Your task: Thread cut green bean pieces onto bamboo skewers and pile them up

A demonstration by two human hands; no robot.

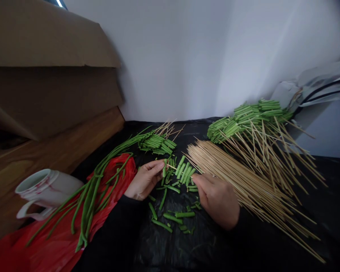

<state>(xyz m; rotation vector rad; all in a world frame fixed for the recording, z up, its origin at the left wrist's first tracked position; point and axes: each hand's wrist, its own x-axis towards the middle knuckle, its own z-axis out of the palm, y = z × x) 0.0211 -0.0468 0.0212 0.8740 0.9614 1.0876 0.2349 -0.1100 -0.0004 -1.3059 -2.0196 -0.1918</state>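
My left hand (145,179) pinches a short cut piece of green bean (164,168) at its fingertips. My right hand (217,198) is closed on a thin bamboo skewer (184,172) that carries several bean pieces side by side, its tip pointing at the piece in my left hand. Loose cut bean pieces (170,218) lie on the black sheet (164,249) between and below my hands.
Long uncut beans (92,190) lie over a red plastic bag (56,241) at left, beside a white jug (42,189). A pile of bare skewers (243,177) spreads right. Finished bean skewers are stacked at back right (249,117) and back centre (157,143). Cardboard (45,68) stands at left.
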